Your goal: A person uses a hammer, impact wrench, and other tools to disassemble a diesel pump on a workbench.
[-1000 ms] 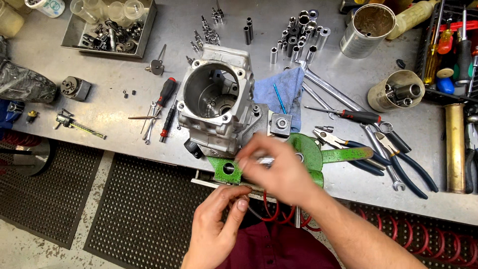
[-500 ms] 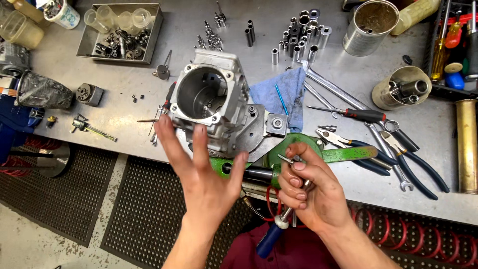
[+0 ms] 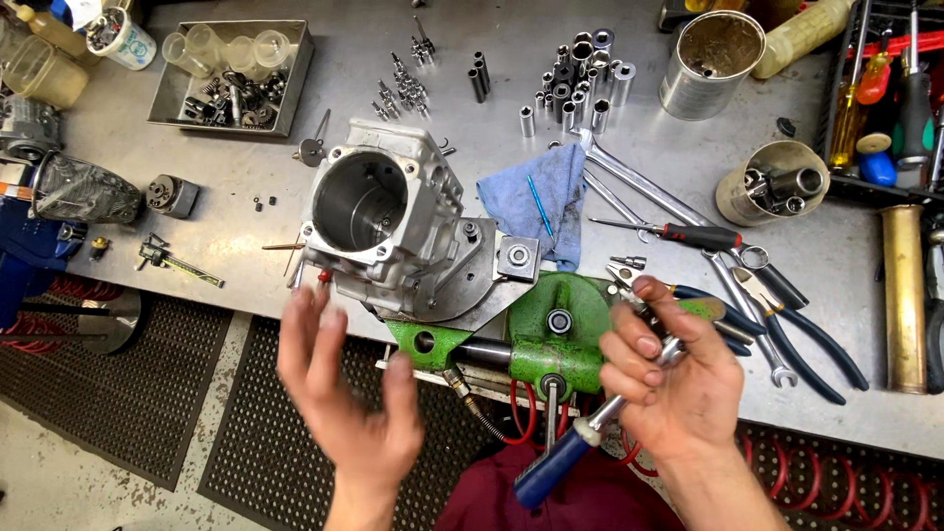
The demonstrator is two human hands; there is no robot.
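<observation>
A blue-handled screwdriver (image 3: 575, 447) is gripped in the right hand (image 3: 669, 379), held off the desk's front edge; its long axis is slanted, handle down-left, steel shank up-right through the closed fingers. The left hand (image 3: 339, 393) is held open, fingers spread, gripping nothing, just below the cast aluminium cylinder (image 3: 388, 231), whose smooth round bore faces upward. The cylinder is clamped beside a green vise (image 3: 560, 329) at the desk (image 3: 688, 177) front edge.
</observation>
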